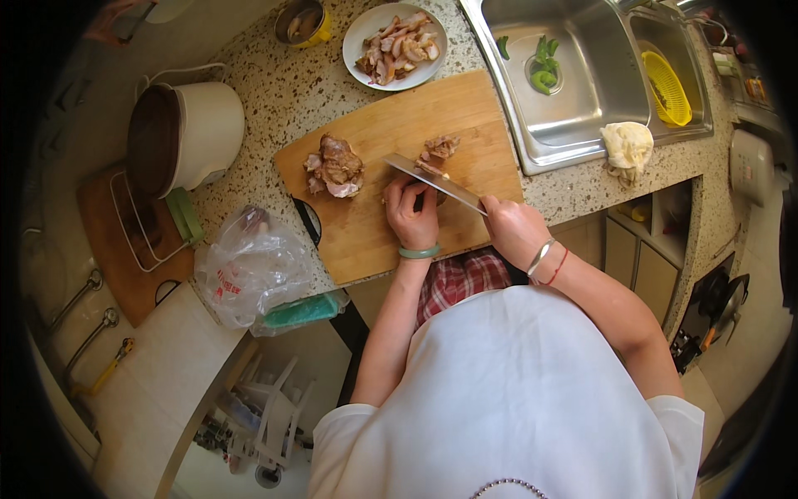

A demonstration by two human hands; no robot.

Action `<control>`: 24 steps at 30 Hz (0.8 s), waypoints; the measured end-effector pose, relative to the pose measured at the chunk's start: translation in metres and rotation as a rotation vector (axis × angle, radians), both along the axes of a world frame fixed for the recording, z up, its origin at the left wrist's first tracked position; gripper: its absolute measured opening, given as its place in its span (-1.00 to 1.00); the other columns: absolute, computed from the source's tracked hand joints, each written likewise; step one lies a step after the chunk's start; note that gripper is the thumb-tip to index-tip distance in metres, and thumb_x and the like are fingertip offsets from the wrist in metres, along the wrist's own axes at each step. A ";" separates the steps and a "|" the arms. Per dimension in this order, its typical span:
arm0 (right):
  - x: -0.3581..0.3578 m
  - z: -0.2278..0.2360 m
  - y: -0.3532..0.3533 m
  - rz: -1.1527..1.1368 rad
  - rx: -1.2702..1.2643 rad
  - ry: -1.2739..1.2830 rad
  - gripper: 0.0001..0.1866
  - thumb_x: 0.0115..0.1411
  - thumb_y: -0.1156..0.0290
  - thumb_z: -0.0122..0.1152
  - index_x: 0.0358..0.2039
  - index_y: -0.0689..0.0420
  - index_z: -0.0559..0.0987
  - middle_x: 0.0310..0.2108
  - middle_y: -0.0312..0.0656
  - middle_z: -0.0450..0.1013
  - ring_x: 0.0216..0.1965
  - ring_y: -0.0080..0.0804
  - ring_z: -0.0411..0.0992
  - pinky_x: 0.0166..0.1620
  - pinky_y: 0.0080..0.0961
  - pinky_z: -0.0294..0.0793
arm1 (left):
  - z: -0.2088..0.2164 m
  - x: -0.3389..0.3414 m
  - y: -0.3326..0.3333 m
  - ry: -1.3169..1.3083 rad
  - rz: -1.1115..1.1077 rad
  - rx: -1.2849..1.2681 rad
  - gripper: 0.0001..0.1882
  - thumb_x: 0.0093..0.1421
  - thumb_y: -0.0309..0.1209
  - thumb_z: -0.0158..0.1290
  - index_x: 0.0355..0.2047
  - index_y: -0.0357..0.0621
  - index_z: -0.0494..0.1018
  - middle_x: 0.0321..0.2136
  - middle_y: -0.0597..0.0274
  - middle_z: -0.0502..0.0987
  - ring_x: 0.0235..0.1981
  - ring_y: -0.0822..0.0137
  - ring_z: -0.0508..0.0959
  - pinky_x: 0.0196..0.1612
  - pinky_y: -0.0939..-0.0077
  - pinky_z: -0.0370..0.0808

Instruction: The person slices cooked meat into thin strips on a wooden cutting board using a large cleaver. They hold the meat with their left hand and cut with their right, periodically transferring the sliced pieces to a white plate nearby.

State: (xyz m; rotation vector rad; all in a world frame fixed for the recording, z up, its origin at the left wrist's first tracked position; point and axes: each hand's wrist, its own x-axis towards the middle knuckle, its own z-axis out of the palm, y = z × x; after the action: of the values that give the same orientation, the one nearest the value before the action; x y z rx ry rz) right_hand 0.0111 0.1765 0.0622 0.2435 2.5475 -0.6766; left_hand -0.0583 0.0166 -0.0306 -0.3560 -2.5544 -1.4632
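Observation:
My right hand [514,229] grips the handle of a kitchen knife [432,180], its broad blade slanting up to the left across the wooden cutting board [482,108]. Close to the blade's near side, my left hand [413,218] has its fingers curled down on a piece of brown meat, mostly hidden beneath them. Just beyond the blade lie small cut pieces of meat [440,148]. A larger chunk of cooked meat [336,166] rests on the board's left part. Sliced meat [401,48] fills a white plate [352,41] behind the board.
Right of the board is a steel sink [573,108] with green peppers [544,66], a yellow basket [665,87] and a pale cloth [627,145] on its front rim. A rice cooker [208,129] and plastic bag [253,266] stand left. A yellow cup [320,33] sits behind.

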 end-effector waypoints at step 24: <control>0.027 0.010 0.008 -0.027 -0.053 0.174 -0.85 0.19 0.47 0.11 -0.22 0.17 0.46 -0.48 0.01 0.50 -0.48 0.01 0.51 -0.43 -0.15 0.50 | -0.002 0.004 -0.003 0.023 -0.006 0.037 -0.87 -0.02 -0.67 0.19 -0.44 -0.26 0.50 -0.28 0.08 0.50 -0.24 0.07 0.51 -0.17 0.32 0.46</control>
State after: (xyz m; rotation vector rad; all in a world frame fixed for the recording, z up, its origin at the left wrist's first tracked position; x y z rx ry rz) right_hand 0.0384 0.1847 0.0723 0.2102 2.6905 -0.8064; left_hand -0.0544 0.0131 -0.0325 -0.3732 -2.5072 -1.4972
